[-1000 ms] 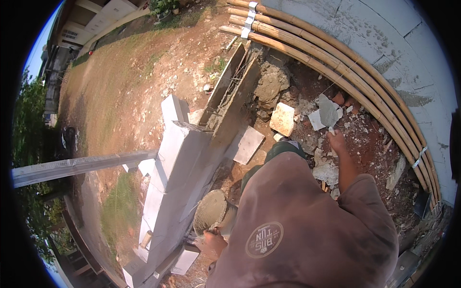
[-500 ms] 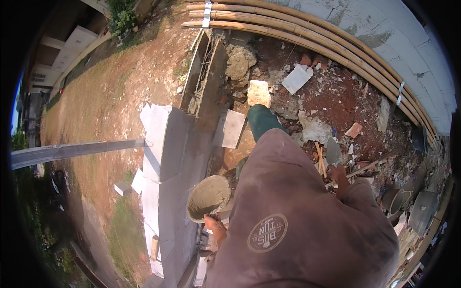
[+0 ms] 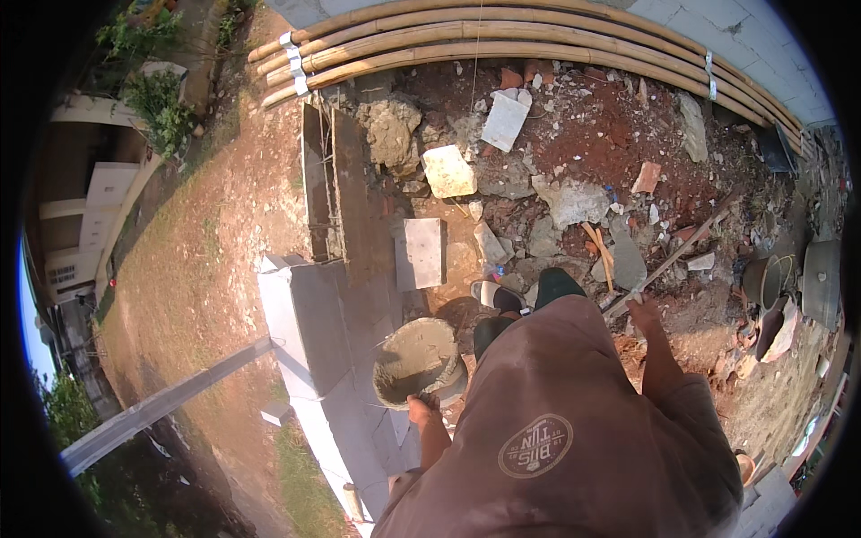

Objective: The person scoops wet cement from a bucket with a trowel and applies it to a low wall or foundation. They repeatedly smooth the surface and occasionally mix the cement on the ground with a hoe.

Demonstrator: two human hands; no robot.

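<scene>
At the near left, my left hand (image 3: 424,410) is closed on the near rim of a round bucket (image 3: 456,384). Grey wet mortar (image 3: 417,351) sits inside the bucket, beside the block wall. My right hand (image 3: 641,311) is on the right, its fingers wrapped round the handle of a trowel (image 3: 627,258) whose grey blade points away from me over the rubble. Two thin wooden sticks (image 3: 601,254) lie next to the blade. My body hides part of the ground between my hands.
A white block wall (image 3: 309,327) runs along my left, with upright formwork boards (image 3: 352,193) at its far end. Bamboo poles (image 3: 502,43) cross the far side. Loose blocks (image 3: 420,254), stones and a long wooden strip (image 3: 686,247) lie on uneven ground. Several buckets (image 3: 765,278) stand at right.
My view has turned and my body has shifted right. The bucket, still in my left hand, has moved slightly away from the wall. My right hand and trowel now show more fully.
</scene>
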